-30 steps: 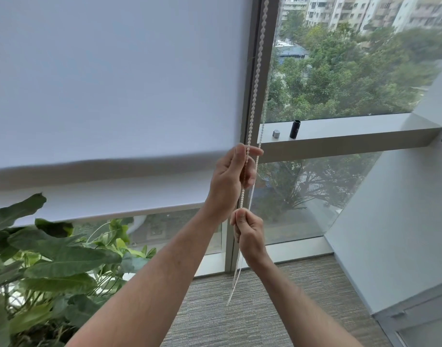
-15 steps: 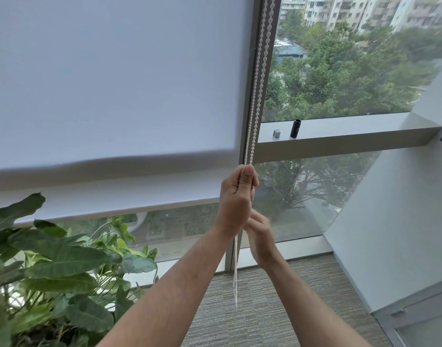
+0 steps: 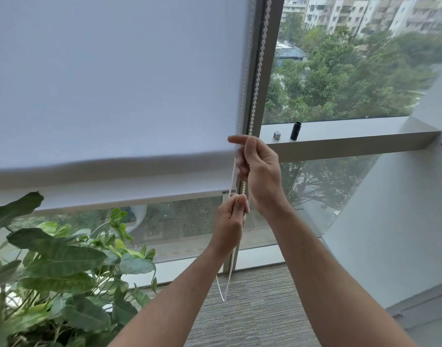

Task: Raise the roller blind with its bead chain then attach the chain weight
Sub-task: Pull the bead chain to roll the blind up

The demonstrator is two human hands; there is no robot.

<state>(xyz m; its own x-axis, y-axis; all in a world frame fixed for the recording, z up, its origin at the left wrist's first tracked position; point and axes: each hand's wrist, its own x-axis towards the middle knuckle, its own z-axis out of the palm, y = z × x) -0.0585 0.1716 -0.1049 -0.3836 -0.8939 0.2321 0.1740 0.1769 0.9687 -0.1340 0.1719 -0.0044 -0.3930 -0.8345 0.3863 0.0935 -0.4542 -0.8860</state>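
Observation:
The white roller blind (image 3: 114,83) covers the left window pane, and its bottom bar (image 3: 129,197) hangs a little below the window ledge's height. The white bead chain (image 3: 258,71) runs down along the window frame post. My right hand (image 3: 261,174) is the upper one and pinches the chain at the blind's lower right corner, index finger stretched out. My left hand (image 3: 230,219) is just below it, closed on the chain. The chain's loop (image 3: 224,298) dangles free above the carpet. A black cylinder (image 3: 295,131) and a small silver piece (image 3: 277,135) stand on the ledge (image 3: 352,132).
A large leafy plant (image 3: 59,266) fills the lower left, close to my left forearm. A grey slanted wall (image 3: 402,221) rises on the right. Grey carpet (image 3: 252,316) lies below the window.
My right hand has gone from below my left hand up to a higher grip on the chain, while my left hand has pulled down. The blind's bottom bar sits slightly higher.

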